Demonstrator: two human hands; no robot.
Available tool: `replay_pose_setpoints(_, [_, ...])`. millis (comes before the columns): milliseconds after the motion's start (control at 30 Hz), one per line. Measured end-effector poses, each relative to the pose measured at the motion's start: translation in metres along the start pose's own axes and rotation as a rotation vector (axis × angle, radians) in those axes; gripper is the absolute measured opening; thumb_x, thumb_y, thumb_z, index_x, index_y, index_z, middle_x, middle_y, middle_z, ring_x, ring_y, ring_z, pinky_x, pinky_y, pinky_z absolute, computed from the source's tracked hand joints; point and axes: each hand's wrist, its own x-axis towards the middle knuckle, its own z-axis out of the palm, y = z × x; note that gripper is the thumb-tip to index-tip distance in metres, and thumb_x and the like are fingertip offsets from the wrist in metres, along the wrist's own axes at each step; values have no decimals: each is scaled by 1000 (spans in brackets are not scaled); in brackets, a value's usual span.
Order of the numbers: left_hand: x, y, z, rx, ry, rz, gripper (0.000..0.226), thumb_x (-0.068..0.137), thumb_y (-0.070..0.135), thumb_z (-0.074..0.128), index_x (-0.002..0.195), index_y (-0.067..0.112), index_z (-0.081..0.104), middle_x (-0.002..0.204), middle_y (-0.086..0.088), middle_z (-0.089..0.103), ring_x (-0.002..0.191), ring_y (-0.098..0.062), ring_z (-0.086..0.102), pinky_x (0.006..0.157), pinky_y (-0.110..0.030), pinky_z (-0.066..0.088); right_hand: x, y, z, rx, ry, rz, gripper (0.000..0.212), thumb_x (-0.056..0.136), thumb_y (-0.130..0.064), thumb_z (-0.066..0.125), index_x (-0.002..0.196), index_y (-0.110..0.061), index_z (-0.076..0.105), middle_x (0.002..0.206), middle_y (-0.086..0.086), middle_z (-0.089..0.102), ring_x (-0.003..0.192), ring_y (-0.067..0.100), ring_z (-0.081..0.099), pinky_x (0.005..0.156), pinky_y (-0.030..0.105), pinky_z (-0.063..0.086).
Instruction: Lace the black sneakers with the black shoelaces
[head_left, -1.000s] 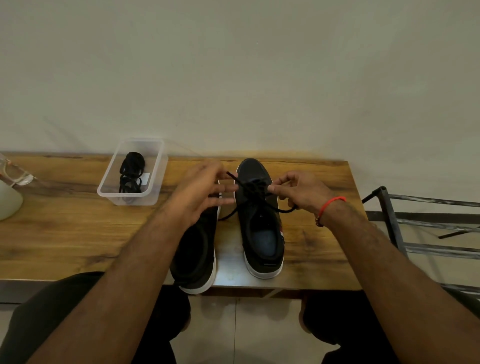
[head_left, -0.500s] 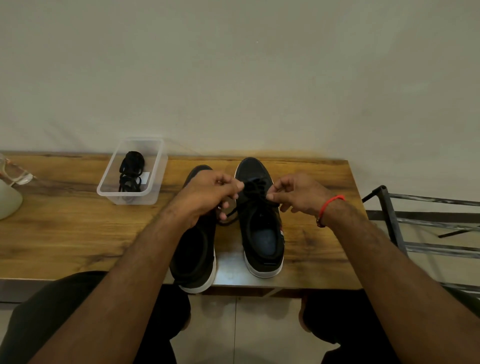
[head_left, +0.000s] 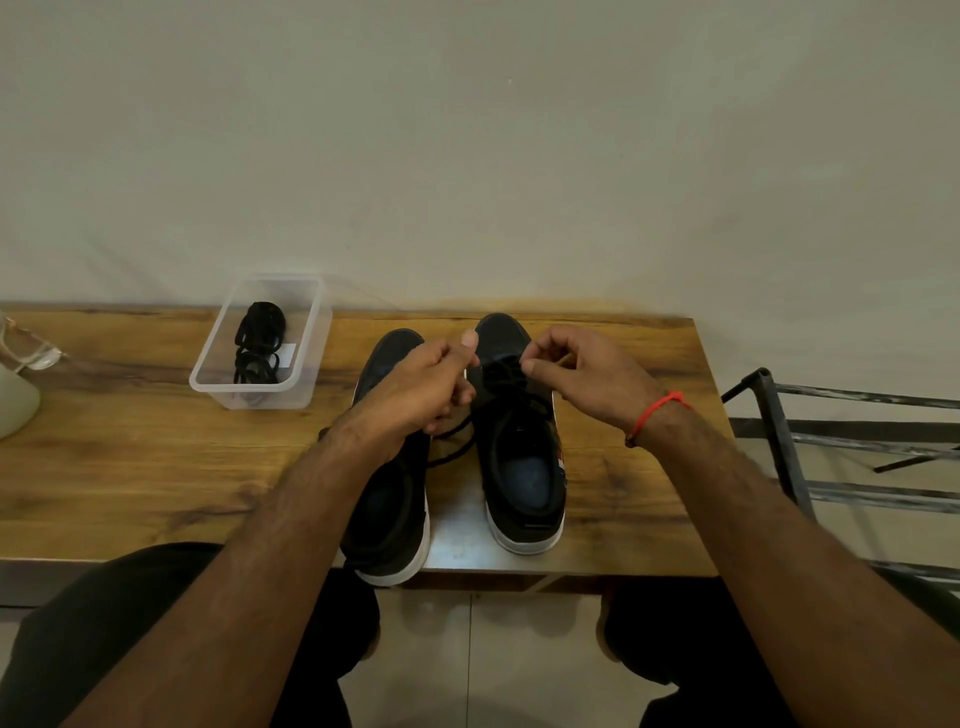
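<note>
Two black sneakers stand side by side on the tabletop (head_left: 130, 467). Above the right sneaker (head_left: 522, 457), the left hand (head_left: 415, 387) and right hand (head_left: 582, 371) each pinch its black lace (head_left: 506, 374) with curled fingers (ends hidden). Beyond the left sneaker (head_left: 387, 519), a clear tub (head_left: 306, 358) holds the spare lace (head_left: 258, 343).

Bare table (head_left: 130, 467) L of sneakers (head_left: 519, 467); clear tub (head_left: 306, 358) blocks back-left, metal rack (head_left: 779, 441) hems R edge.

Left hand (head_left: 415, 389) and forearm covered the middle of the left black sneaker (head_left: 387, 525). Both hands' fingertips masked how the black shoelace (head_left: 506, 382) was held. Pale rounded object (head_left: 15, 405) cut off at left edge.
</note>
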Motion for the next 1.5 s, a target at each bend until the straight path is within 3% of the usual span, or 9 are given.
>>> replay_pose_setpoints(100, [-1, -2, 4, 201, 32, 0, 28, 107, 35, 46, 98, 16, 64, 69, 1, 60, 48, -7, 50, 44, -23, 43, 1, 3, 3, -38, -21, 20, 9, 95, -27, 66, 99, -19, 66, 89, -6, 63, 83, 10, 59, 74, 26, 52])
replay_pose_setpoints(233, [-5, -6, 12, 536, -116, -116, 3, 101, 23, 57, 99, 23, 57, 78, -2, 72, 43, -6, 59, 40, -21, 45, 0, 7, 6, -27, -72, 85, 26, 91, -48, 67, 96, -22, 65, 89, -6, 63, 82, 10, 60, 68, 23, 47])
replay_pose_setpoints(400, [-3, -8, 10, 668, -124, -78, 13, 98, 28, 66, 105, 28, 55, 86, -3, 72, 54, -7, 64, 42, -18, 46, -3, 4, 7, -178, -137, 33, 25, 85, -45, 74, 96, -25, 64, 94, -7, 63, 84, 5, 55, 65, 17, 41])
replay_pose_setpoints(567, [-3, -8, 11, 646, -122, -54, 7, 97, 27, 66, 95, 26, 60, 97, 1, 65, 71, -11, 65, 48, -18, 50, -2, 5, 7, -132, -152, 44, 22, 92, -43, 67, 98, -22, 67, 98, -4, 66, 90, 8, 60, 71, 21, 48])
replay_pose_setpoints(867, [-8, 10, -20, 531, -38, 50, 6, 95, 27, 68, 96, 28, 62, 78, 5, 69, 72, -13, 61, 66, -28, 44, -1, 6, 0, -63, -216, 79, 10, 99, -20, 61, 101, -21, 70, 96, -10, 65, 91, 6, 59, 75, 20, 45])
replay_pose_setpoints(967, [-17, 19, -32, 308, -129, 80, 8, 101, 16, 60, 107, 18, 65, 77, -1, 73, 68, -14, 59, 64, -31, 46, -1, 7, -1, -130, -198, 54, 7, 94, -18, 68, 93, -25, 69, 93, -11, 66, 94, 9, 61, 87, 29, 51])
replay_pose_setpoints(1167, [-34, 32, -55, -160, -408, 48, 32, 106, -2, 37, 117, 1, 67, 96, -14, 70, 80, -27, 70, 70, -40, 63, -1, 7, -1, -149, -186, 72, 6, 94, -16, 68, 92, -22, 68, 89, -9, 65, 85, 7, 60, 74, 20, 47])
replay_pose_setpoints(1300, [-33, 29, -55, -68, -461, 155, 33, 97, -10, 53, 122, 5, 69, 105, -14, 73, 86, -29, 73, 72, -42, 64, -1, 8, 0, -161, -179, 87, 6, 95, -17, 67, 93, -22, 67, 88, -10, 64, 83, 5, 60, 66, 15, 42])
replay_pose_setpoints(1500, [-24, 23, -49, 116, -350, 258, 12, 80, 25, 74, 89, 25, 82, 98, 4, 75, 101, -12, 69, 92, -33, 53, -1, 9, -2, -196, -189, 112, 6, 96, -18, 64, 94, -23, 64, 91, -9, 62, 82, 1, 55, 64, 14, 40])
